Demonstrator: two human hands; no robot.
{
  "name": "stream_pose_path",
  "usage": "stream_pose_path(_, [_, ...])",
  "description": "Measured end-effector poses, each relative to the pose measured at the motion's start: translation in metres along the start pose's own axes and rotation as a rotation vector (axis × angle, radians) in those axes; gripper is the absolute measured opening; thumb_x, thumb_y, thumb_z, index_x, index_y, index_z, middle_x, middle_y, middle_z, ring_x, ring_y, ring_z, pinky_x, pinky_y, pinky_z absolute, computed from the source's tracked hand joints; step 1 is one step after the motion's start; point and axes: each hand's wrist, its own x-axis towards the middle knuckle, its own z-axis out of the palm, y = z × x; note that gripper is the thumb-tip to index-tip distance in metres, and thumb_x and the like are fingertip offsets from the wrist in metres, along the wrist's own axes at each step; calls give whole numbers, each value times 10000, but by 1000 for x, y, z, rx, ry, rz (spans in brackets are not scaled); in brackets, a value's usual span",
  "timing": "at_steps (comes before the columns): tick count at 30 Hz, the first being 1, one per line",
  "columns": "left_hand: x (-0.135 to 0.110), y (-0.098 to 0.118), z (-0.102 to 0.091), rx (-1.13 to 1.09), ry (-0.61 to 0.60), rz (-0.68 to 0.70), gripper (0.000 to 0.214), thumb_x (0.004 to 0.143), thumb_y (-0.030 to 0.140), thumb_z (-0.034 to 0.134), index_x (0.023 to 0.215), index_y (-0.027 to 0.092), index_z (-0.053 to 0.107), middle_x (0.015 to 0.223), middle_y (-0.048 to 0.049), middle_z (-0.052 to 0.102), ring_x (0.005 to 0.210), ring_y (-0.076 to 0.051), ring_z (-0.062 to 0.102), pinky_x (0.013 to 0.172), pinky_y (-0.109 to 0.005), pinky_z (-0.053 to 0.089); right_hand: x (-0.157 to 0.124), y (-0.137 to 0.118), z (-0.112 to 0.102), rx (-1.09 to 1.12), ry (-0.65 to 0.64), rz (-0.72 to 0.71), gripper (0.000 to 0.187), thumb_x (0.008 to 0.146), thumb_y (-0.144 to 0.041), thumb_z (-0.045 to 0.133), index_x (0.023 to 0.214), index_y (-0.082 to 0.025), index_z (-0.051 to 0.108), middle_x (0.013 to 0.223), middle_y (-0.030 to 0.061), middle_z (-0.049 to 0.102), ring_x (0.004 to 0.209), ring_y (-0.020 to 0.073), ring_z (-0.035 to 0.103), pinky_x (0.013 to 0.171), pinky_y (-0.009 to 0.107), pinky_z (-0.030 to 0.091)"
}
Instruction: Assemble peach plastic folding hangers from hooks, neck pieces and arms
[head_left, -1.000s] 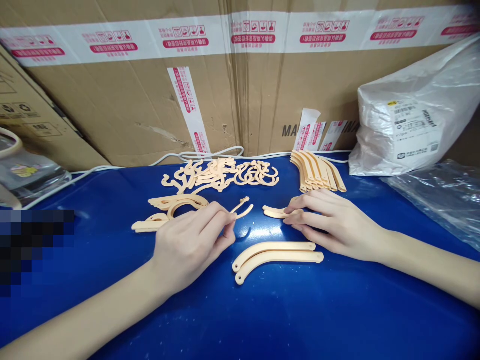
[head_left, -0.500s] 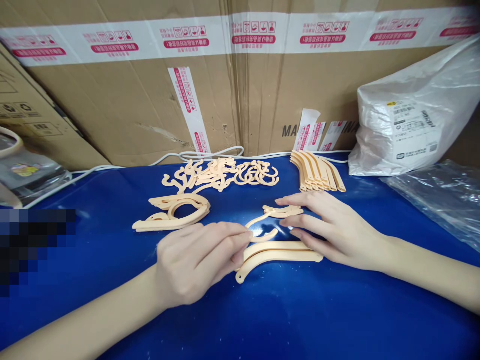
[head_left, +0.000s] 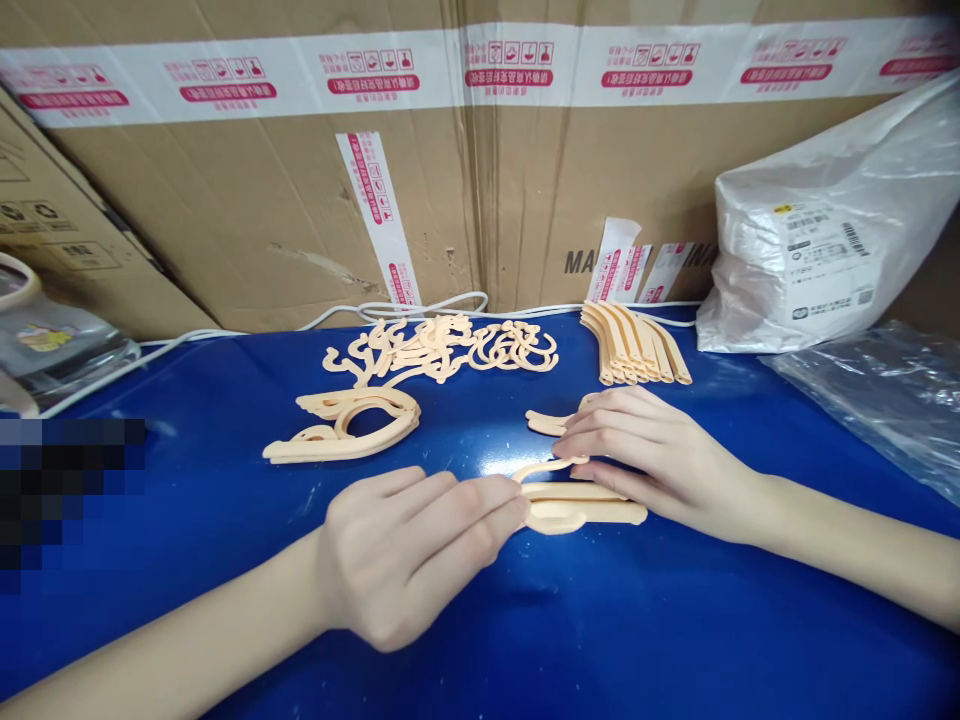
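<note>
My left hand [head_left: 427, 555] is closed in a pinch on a cream plastic hook [head_left: 559, 522], whose curved end opens toward the right. Bent fingers and thumb of my right hand [head_left: 637, 450] close around the upper end of this same hook. Under the hook, two long curved cream hanger arms [head_left: 626, 512] lie side by side on the blue table. Partly covered by my right fingers, shorter cream pieces [head_left: 546, 423] rest just behind.
Folded cream hangers [head_left: 375, 440] lie at left. Behind them is a pile of loose hooks [head_left: 427, 345], with stacked hanger arms [head_left: 630, 345] to its right. Cardboard boxes [head_left: 262, 200] line the back, along with a white cable [head_left: 337, 315]. A white plastic bag [head_left: 810, 230] stands at right.
My left hand has moved slightly right and toward me with the hook, now over the long hanger arms. My right fingers have come together from spread onto the hook's end.
</note>
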Motion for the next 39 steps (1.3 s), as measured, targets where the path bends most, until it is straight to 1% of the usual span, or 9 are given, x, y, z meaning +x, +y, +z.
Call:
stream_pose_path(3, [6,-5,5,57,44,15,137,904,171,550,1021,138,614,930,-21,739,723,-116,676,597,-231,493,-2,1,-2,-23,43,23,209,934,-219,520,1119,-183,609,1020,70,664,987,177,572,853,353,471])
stream_pose_path(6, [9,-9,8,105,15,-27,59,867,171,604,923,163,622,907,2,730,647,-96,652,567,-216,479,-5,1,-3,-74,78,46,290,929,-192,526,1215,-195,576,1026,69,658,958,169,576,823,336,479])
stream_pose_path(8, [10,-11,9,113,13,-50,82,865,172,606,945,177,624,891,12,721,619,-87,639,552,-212,470,-7,1,-4,-113,105,43,301,921,-178,535,1217,-207,578,1007,62,663,933,169,582,792,325,483])
stream_pose_path(12, [11,-12,9,47,2,-39,252,887,186,574,1137,196,598,836,26,705,615,-84,643,535,-203,468,-9,1,-4,-194,161,9,316,900,-159,555,1212,-200,584,978,60,668,887,173,589,749,319,480])
stream_pose_path(14, [12,-12,9,-7,-25,-54,281,899,198,558,1178,189,577,819,22,702,622,-90,647,543,-202,477,-9,2,-4,-214,172,-3,336,891,-157,570,1225,-193,578,956,59,663,871,173,585,741,317,473])
stream_pose_path(21, [12,-15,13,-222,-84,-189,209,947,247,474,1124,177,558,792,6,676,632,-91,625,546,-185,463,-8,-3,-5,-264,203,-26,212,889,-188,582,1093,-203,640,884,42,648,770,149,580,653,286,445])
stream_pose_path(28, [14,-15,12,-262,-123,-179,192,933,197,486,1094,164,584,897,-37,672,767,-124,631,650,-219,491,-6,-9,-7,-352,259,-62,232,880,-170,597,1103,-222,633,839,35,637,772,145,602,680,290,475])
stream_pose_path(35, [13,-14,13,-204,-101,-177,138,919,287,552,905,177,635,776,-19,646,658,-108,590,595,-208,466,-14,-6,-4,-390,155,-177,403,844,-193,657,1234,-224,564,847,-6,663,769,131,628,794,319,488])
stream_pose_path(39, [9,-13,13,-174,-53,-179,137,929,291,542,891,192,629,746,-3,624,607,-90,552,552,-201,420,-11,-6,-4,-396,173,-204,313,890,-199,598,1202,-200,574,865,2,691,830,124,635,878,330,472])
